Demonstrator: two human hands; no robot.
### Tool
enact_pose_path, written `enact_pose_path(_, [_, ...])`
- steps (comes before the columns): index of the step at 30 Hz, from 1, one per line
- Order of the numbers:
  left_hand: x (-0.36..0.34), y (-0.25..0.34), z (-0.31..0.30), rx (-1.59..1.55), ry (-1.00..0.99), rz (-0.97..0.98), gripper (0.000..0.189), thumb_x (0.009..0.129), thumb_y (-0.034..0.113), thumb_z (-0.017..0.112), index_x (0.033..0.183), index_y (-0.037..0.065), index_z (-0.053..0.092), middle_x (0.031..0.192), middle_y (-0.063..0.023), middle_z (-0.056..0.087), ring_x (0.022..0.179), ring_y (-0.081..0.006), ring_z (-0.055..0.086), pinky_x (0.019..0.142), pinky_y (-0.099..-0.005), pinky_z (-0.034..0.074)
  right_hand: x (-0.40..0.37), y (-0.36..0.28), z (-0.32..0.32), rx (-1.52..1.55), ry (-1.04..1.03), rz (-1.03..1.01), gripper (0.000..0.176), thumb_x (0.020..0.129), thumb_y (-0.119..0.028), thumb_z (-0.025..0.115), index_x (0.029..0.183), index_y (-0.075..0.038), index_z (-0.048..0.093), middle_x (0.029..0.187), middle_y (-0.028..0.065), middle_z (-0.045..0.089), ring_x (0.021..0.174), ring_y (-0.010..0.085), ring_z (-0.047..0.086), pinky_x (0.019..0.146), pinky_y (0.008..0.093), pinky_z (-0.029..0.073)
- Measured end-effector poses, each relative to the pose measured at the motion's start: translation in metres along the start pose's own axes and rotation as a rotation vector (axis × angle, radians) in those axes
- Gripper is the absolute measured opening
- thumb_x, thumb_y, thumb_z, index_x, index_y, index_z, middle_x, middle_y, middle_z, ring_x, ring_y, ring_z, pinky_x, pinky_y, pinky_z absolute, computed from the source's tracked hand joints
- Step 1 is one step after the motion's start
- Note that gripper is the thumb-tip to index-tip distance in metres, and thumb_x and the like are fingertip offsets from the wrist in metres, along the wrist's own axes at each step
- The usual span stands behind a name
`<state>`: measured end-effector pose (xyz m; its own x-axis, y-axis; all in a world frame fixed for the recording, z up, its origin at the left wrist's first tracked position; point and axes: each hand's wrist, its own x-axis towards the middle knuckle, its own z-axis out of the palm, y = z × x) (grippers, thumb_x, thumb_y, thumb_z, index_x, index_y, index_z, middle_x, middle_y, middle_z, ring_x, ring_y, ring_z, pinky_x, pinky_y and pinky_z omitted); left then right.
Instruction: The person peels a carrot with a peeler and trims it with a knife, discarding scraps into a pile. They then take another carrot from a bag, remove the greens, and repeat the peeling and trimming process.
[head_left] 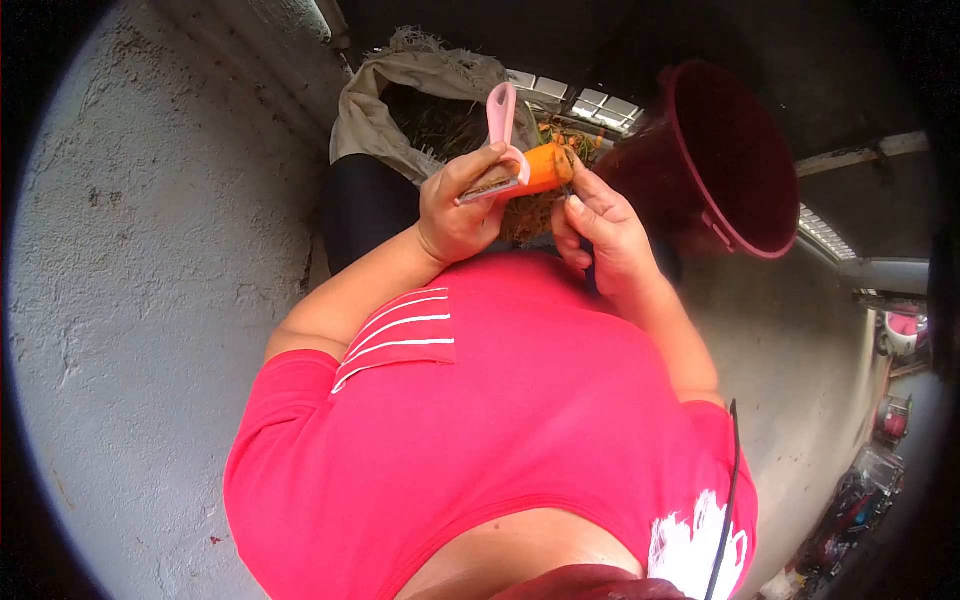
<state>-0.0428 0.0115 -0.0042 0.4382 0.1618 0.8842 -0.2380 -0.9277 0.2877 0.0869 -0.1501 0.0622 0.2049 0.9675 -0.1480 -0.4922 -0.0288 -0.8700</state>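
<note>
Looking down through the head view, we saw the left hand (455, 215) closed tight on a pink peeler (503, 125). The fingers were wrapped close to the blade head and the free end of the handle jutted out beyond the knuckles. We judged that so short a hold kept the blade steady and flat against the carrot (548, 168).

The carrot lay directly under that blade, at the tips of the left fingers, bridging the gap between the two hands. The right hand (610, 235) was closed on the carrot's far end. Its fingertips (577, 190) pinched the end while the palm sat back toward the body. How far the thumb reached round it we could not tell. Holding only the end left most of the orange length bare to the blade, which seemed to be the reason for the pinch.

Both grips were raised clear of the lap, in front of the red shirt (500, 420). Just beyond them, past the carrot, an open sack (385, 110) showed greens and orange scraps. It was probably set there so that whatever dropped from the blade fell inside.

To the outer side of the right hand, near but not touching, a dark red bucket (740, 150) stood tilted toward us, and we could not make out its contents. Under the left forearm a dark-clad leg (365, 205) rested on the grey concrete floor (150, 300).
</note>
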Motion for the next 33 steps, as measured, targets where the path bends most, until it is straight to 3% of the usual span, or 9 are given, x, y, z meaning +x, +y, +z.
enact_pose_path(3, [0.005,0.001,0.002,-0.018,0.069,-0.009,0.048,0.063,-0.007,0.073,0.11,0.002,0.066,0.119,-0.0118,0.059,0.103,-0.0267,0.063,0.084,-0.0327,0.054,0.0,-0.001,0.0,-0.059,0.013,-0.018,0.053,0.098,-0.022,0.055,0.146,-0.01,0.035,0.068,-0.0016,0.044,0.055,0.006,0.036,0.045,0.0186,0.028])
enact_pose_path(7, [0.008,0.013,-0.002,-0.158,-0.029,-0.224,0.056,0.066,-0.004,0.075,0.119,0.004,0.063,0.12,-0.012,0.058,0.11,-0.028,0.058,0.093,-0.0338,0.048,0.007,0.014,-0.017,-0.153,0.027,-0.103,0.056,0.098,-0.021,0.055,0.148,-0.011,0.033,0.068,-0.0026,0.044,0.055,0.0053,0.036,0.046,0.0185,0.028])
enact_pose_path(12, [0.009,0.004,-0.005,-0.272,-0.082,-0.189,0.054,0.065,-0.005,0.076,0.117,0.004,0.063,0.119,-0.0122,0.058,0.108,-0.0279,0.058,0.092,-0.0341,0.048,0.005,0.015,-0.022,-0.044,-0.064,-0.108,0.058,0.096,-0.02,0.057,0.148,-0.01,0.034,0.069,-0.0042,0.044,0.054,0.0044,0.035,0.047,0.0182,0.029])
enact_pose_path(19, [0.01,0.0,-0.005,-0.344,-0.144,-0.215,0.047,0.067,-0.004,0.076,0.112,0.004,0.062,0.12,-0.0115,0.058,0.109,-0.028,0.055,0.098,-0.0378,0.043,0.01,0.023,-0.041,-0.2,-0.085,-0.17,0.06,0.096,-0.021,0.058,0.149,-0.01,0.032,0.072,-0.003,0.048,0.055,0.0041,0.038,0.048,0.017,0.03])
enact_pose_path(26, [0.001,-0.011,-0.002,-0.777,-0.239,-0.614,0.046,0.073,0.004,0.077,0.116,0.005,0.06,0.122,-0.009,0.059,0.123,-0.0251,0.046,0.107,-0.0375,0.033,0.008,0.021,-0.037,-0.152,-0.061,-0.093,0.059,0.096,-0.025,0.058,0.148,-0.009,0.034,0.073,-0.0006,0.051,0.056,0.0039,0.039,0.048,0.0168,0.031])
enact_pose_path(29, [0.001,-0.016,-0.003,-0.493,-0.301,-0.302,0.047,0.075,0.004,0.076,0.118,0.004,0.058,0.122,-0.0094,0.057,0.123,-0.025,0.047,0.106,-0.0369,0.035,0.01,0.023,-0.042,-0.045,-0.083,-0.076,0.06,0.095,-0.028,0.059,0.147,-0.009,0.036,0.073,0.0003,0.052,0.055,0.0039,0.038,0.047,0.0167,0.031])
enact_pose_path(32, [0.002,-0.014,0.0,-0.575,-0.353,-0.355,0.047,0.075,0.004,0.076,0.118,0.004,0.058,0.126,-0.0108,0.054,0.123,-0.0251,0.047,0.107,-0.0364,0.035,0.007,0.015,-0.042,-0.004,-0.069,-0.051,0.054,0.096,-0.032,0.058,0.142,-0.009,0.042,0.072,0.0009,0.052,0.054,0.0047,0.039,0.046,0.0173,0.031])
enact_pose_path(33, [0.003,-0.013,0.003,-0.627,-0.286,-0.443,0.045,0.07,0.0,0.076,0.112,0.003,0.06,0.115,-0.0104,0.06,0.116,-0.026,0.051,0.101,-0.0367,0.04,0.006,0.012,-0.041,0.002,-0.057,-0.042,0.052,0.096,-0.033,0.057,0.14,-0.008,0.044,0.072,0.0012,0.052,0.054,0.0051,0.039,0.046,0.0176,0.031])
